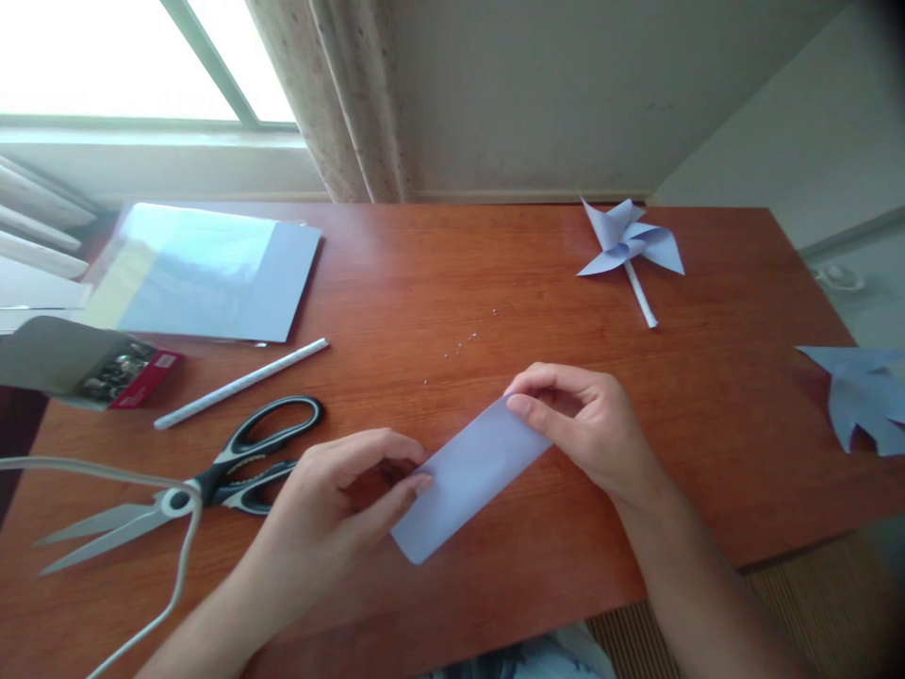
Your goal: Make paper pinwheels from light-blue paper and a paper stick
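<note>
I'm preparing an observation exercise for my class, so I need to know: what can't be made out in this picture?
All in the head view:
Paper strip: its underside, hidden by its upper face.
Scissors: part of the lower handle, behind the left hand.
Cut paper: cut off by the right edge.
Cord: runs out past the left and bottom edges.
Box: contents too small and blurred to identify.
Specks: too small to identify.

Daylight from a blown-out window (pixel 106 57) beyond the far left corner of the table (pixel 396 283).
The wall (pixel 530 94) behind the table looks dim and grey, while glare whitens the clear-wrapped paper pack (pixel 198 269) on the table's far left. Shadows on the tabletop are soft. Fine detail is smeared, and a dark, out-of-focus patch (pixel 892 38) lies beyond the table's far right.
</note>
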`<state>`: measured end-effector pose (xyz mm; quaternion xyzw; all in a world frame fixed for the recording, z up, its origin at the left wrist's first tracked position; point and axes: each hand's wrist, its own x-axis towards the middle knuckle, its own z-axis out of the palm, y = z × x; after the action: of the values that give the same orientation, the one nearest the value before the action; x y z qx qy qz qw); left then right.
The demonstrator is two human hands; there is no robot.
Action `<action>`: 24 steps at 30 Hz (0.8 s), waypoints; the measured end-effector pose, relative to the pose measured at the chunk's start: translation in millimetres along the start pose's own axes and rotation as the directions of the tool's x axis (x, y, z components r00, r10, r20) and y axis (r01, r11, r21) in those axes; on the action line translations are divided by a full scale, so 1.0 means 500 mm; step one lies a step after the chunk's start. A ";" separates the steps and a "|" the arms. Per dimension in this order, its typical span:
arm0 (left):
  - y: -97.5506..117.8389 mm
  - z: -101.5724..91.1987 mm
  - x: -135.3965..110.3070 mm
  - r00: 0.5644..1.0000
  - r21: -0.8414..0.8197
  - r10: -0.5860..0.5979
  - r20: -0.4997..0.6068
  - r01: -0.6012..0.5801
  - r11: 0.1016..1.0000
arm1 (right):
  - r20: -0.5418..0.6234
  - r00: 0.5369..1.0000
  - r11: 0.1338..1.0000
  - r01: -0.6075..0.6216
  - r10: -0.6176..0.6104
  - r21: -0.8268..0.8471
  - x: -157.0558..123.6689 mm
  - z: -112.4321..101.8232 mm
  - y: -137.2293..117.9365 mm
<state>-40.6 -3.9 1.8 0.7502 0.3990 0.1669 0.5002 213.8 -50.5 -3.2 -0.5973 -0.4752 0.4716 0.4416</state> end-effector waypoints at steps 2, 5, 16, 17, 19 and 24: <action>0.000 0.000 -0.001 1.000 0.000 0.005 -0.001 -0.005 1.000 | 0.000 1.000 1.000 0.004 -0.004 0.004 0.000 0.000 0.001; 0.001 0.001 0.001 1.000 0.004 0.007 -0.005 -0.007 1.000 | 0.002 1.000 1.000 0.005 -0.005 0.005 0.001 0.000 0.002; -0.001 0.000 0.000 1.000 0.016 -0.006 0.014 0.006 1.000 | -0.008 1.000 0.999 -0.012 0.012 0.046 0.000 0.001 0.003; 0.000 0.000 -0.001 1.000 0.016 -0.011 0.017 0.011 1.000 | -0.010 1.000 0.999 -0.013 0.014 0.046 0.000 0.002 0.003; 0.001 0.000 -0.003 1.000 0.016 -0.017 0.019 0.017 1.000 | -0.010 1.000 0.999 -0.017 0.018 0.049 0.000 0.001 0.002; 0.004 -0.001 -0.001 1.000 0.021 -0.013 0.011 0.013 1.000 | -0.005 1.000 0.999 -0.008 0.008 0.051 -0.001 0.000 0.000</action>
<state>-40.2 -4.2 3.8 0.7536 0.4028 0.1553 0.4957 213.7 -51.0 -3.3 -0.5889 -0.4593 0.4838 0.4562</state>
